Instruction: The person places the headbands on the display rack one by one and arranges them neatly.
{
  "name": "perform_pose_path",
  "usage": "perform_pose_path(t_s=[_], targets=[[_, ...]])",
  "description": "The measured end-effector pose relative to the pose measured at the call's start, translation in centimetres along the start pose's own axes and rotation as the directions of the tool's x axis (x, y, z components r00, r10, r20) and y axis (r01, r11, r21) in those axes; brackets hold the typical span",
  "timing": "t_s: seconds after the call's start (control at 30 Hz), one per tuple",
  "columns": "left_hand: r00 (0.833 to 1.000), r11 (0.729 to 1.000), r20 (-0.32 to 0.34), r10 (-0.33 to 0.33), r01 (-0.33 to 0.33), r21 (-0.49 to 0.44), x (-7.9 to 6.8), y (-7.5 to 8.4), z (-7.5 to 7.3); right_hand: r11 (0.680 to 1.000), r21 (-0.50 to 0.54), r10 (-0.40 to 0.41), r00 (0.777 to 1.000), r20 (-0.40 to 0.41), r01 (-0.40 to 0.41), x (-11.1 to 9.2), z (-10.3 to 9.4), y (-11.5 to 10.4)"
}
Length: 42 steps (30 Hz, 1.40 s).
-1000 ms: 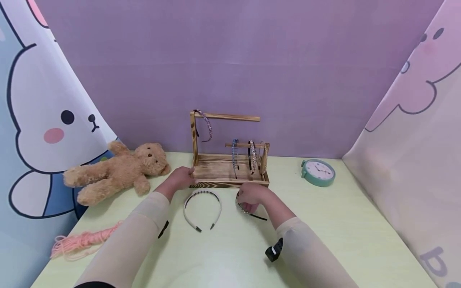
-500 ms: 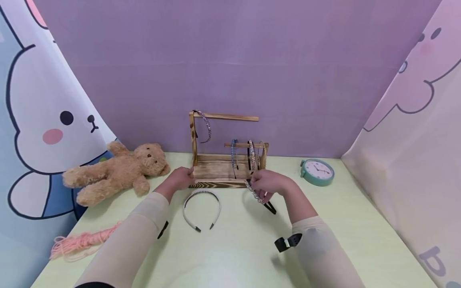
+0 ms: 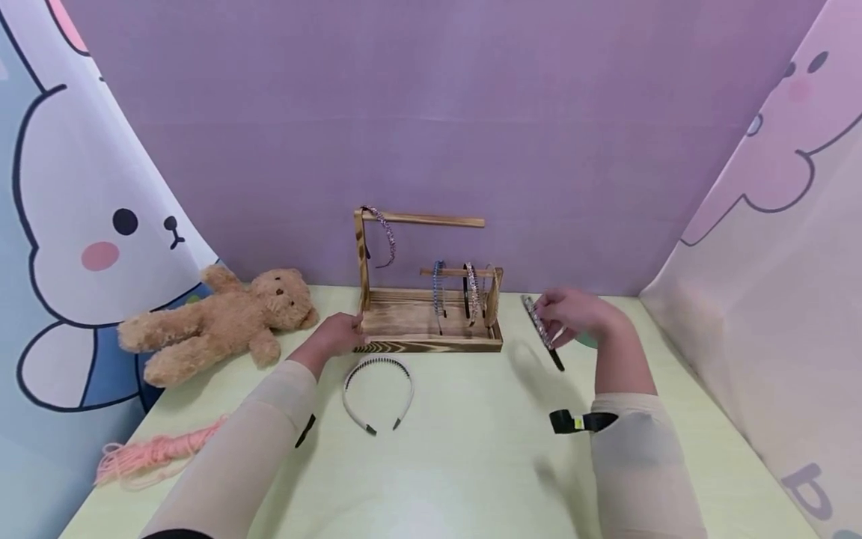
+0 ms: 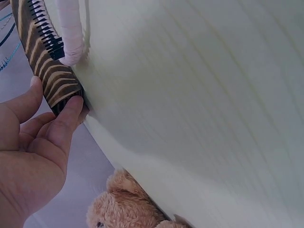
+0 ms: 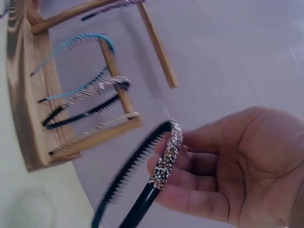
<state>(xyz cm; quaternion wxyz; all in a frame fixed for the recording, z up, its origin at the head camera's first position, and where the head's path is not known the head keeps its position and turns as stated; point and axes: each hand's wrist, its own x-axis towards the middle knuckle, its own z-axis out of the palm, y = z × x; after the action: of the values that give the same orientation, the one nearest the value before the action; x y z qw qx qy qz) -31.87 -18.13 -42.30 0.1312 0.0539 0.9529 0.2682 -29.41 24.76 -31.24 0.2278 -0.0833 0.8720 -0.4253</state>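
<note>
Glittery headband (image 5: 169, 156): pinched in the fingers of the right hand (image 3: 578, 311) by its sparkling stretch, clear of the palm. Tilted, with a black end slanting down below the fingertips. Raised above the pale green table (image 3: 458, 457), to the right of the wooden rack (image 3: 431, 346) and apart from it. At that rack's front left corner, a pinch from the left hand (image 3: 334, 335). To the left, lying on the table, 1 teddy bear (image 3: 232, 322); nearer the camera, 1 bundle of pink yarn (image 3: 164, 449). Flat in front of the rack, 1 white headband (image 4: 72, 33). Hung on the lower bar, among others, 1 blue headband (image 5: 97, 36); on the upper bar, 1 pinkish headband (image 3: 390, 236). Mostly hidden behind the right hand, 1 green object (image 3: 587, 340).
</note>
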Motion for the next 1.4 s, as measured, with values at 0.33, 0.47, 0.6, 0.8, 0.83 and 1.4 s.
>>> perform_pose_path(t_s=[0.33,0.47,0.6,0.8,0.83,1.4], targets=[[1.0,0.999,-0.001,-0.01,0.01,-0.035,-0.1,-0.3,0.1,0.979,0.138,-0.103,0.944,-0.314,0.153,1.7,-2.1,-1.6],[1.0,0.999,-0.005,-0.003,0.003,-0.041,0.0,-0.3,0.3,0.964,0.168,-0.125,0.91,-0.395,0.205,2.9,-2.1,-2.1],[1.0,1.0,-0.014,-0.004,0.004,-0.021,0.1,-0.2,0.2,0.957,0.165,-0.135,0.871,-0.473,0.237,4.4,-2.0,-2.9],[1.0,1.0,-0.013,-0.016,0.015,-0.009,0.0,0.0,0.0,0.949,0.163,-0.154,0.847,-0.509,0.27,6.9,-1.0,-5.0],[1.0,1.0,-0.012,-0.013,0.013,-0.009,-0.1,0.0,0.1,0.948,0.164,-0.157,0.847,-0.508,0.274,7.3,-0.8,-5.3],[1.0,0.999,-0.019,-0.002,0.002,-0.035,0.0,-0.2,0.1,0.921,0.124,-0.266,0.827,-0.495,0.37,11.6,4.5,-10.2]])
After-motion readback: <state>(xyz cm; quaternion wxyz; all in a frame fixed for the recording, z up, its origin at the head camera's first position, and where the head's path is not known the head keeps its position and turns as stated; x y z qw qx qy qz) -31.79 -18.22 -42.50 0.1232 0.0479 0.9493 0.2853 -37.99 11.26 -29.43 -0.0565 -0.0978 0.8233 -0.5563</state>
